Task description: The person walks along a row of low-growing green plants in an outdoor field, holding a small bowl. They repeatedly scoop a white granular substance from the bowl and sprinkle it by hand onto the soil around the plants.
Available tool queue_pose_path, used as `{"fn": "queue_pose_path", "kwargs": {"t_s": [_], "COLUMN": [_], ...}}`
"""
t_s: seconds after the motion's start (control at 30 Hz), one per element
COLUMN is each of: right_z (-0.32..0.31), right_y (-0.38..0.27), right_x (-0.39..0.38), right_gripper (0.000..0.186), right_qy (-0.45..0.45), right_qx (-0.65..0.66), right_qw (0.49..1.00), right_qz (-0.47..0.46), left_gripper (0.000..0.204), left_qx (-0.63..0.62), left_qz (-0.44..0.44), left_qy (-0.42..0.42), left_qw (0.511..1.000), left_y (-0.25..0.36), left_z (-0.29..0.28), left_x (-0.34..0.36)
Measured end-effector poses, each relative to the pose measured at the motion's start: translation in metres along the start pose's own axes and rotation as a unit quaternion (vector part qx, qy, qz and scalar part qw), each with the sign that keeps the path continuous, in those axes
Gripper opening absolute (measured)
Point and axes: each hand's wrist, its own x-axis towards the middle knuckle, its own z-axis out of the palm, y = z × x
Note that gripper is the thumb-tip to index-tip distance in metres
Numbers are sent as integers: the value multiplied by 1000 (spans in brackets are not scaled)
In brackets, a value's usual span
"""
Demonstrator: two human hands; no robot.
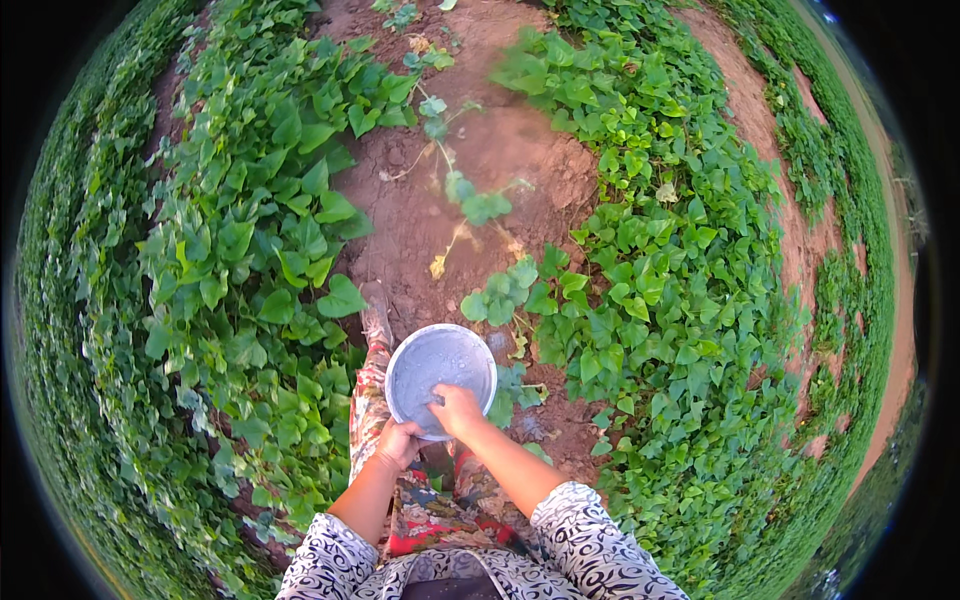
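Observation:
A pale round bowl (440,345) holding grey powder (425,365) is in front of my body. My left hand (398,442) grips its near-left rim. My right hand (455,410) reaches into the bowl with fingers curled down at the powder; whether anything is between the fingertips is hidden. Just beyond the bowl, at its right, a small leafy plant (500,297) with some yellowed stems grows from the soil. My patterned trouser leg and left foot (375,310) show at the bowl's left.
Dense rows of green leafy vines (240,250) (650,270) border a strip of reddish soil (390,230) on both sides. A trailing plant (470,200) runs along the strip ahead, with a pale haze around it. A dirt path (895,330) curves along the far right.

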Motion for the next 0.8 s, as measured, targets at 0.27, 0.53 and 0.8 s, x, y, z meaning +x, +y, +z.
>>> {"fn": "queue_pose_path", "kwargs": {"t_s": [0.27,0.53,0.8], "right_z": [-37,-85,-49], "right_y": [-9,23,-27], "right_x": [124,243,261], "right_gripper": [23,24,36], "right_qy": [63,76,25], "right_qx": [62,-72,-81], "right_qw": [996,993,989], "right_qz": [-3,62,124], "left_gripper": [63,75,74], "left_qx": [150,292,289], "left_qz": [-58,-50,-97], "left_qy": [15,54,44], "left_qw": [987,954,951], "left_y": [122,219,257], "left_z": [10,15,32], "left_x": [90,184,189]}}
